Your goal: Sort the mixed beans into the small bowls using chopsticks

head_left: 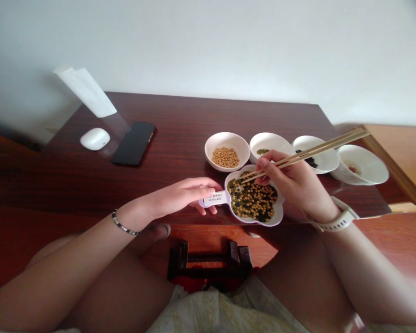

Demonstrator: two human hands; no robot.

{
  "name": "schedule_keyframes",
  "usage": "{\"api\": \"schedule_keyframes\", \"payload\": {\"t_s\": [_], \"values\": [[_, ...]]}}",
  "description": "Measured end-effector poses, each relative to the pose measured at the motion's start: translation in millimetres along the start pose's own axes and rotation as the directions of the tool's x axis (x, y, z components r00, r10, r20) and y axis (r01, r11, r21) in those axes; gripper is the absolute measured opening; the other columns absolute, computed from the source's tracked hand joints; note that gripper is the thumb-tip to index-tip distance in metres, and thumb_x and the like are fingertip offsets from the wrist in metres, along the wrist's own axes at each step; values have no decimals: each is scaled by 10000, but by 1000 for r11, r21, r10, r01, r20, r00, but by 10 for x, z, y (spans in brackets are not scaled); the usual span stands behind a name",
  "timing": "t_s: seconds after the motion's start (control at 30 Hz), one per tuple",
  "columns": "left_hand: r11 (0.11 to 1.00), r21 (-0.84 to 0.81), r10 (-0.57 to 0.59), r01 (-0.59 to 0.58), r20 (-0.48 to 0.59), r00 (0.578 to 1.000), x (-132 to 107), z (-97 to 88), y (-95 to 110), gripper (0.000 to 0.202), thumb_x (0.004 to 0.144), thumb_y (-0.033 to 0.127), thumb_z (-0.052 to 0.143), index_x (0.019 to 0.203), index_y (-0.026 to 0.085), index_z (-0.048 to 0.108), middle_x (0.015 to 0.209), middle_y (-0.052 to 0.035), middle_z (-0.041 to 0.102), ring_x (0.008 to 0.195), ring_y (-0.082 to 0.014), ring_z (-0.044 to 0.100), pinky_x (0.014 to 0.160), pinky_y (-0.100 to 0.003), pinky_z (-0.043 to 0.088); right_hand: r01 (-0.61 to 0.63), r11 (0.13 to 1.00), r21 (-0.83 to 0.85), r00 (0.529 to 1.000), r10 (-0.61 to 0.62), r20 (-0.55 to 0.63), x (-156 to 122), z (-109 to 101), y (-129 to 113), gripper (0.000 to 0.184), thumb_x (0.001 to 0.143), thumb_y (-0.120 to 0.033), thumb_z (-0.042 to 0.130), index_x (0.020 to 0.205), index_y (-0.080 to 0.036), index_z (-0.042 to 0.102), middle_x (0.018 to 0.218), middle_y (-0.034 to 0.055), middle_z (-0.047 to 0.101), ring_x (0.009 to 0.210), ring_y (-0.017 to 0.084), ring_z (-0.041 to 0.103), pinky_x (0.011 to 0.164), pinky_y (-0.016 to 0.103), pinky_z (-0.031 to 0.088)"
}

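A flower-shaped dish with a handle [280, 213] sits at the table's front edge, filled with mixed yellow, green and black beans [254, 199]. My left hand [190, 192] grips its labelled handle, thumb on top and fingertips beneath. In my right hand [280, 173] is a pair of chopsticks [319, 149], their tips down among the beans at the dish's upper left. Just behind the dish stands a white bowl of yellow beans [225, 157]. Beside it is a bowl with a few green beans [262, 151], partly hidden by my right hand.
Farther right are a bowl with black beans [311, 162] and a bowl with some small reddish bits [353, 169]. On the left lie a black phone [134, 143], a white mouse-shaped object [94, 138] and an upright white object [86, 91]. A wall borders the dark table [180, 120].
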State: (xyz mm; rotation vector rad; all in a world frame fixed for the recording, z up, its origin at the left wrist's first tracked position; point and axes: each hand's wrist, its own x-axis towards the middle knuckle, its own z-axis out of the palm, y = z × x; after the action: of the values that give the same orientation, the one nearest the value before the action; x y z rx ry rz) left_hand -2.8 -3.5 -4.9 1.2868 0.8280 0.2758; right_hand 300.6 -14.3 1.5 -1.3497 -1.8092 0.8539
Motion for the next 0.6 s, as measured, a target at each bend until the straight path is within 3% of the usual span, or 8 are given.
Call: {"api": "schedule_keyframes", "payload": {"t_s": [0.6], "values": [[1000,14,-9,9,-6,1000,-19,10,21,362,1101,484,633,1326,210,707,1107,-96,820,1017,-257,789,858,-366,613,5,1000,-8,1000,-5,10,-14,49,-53,379,1140,-541,571,935,-245,688,795,21,734,737,204,736,677,319,534]]}}
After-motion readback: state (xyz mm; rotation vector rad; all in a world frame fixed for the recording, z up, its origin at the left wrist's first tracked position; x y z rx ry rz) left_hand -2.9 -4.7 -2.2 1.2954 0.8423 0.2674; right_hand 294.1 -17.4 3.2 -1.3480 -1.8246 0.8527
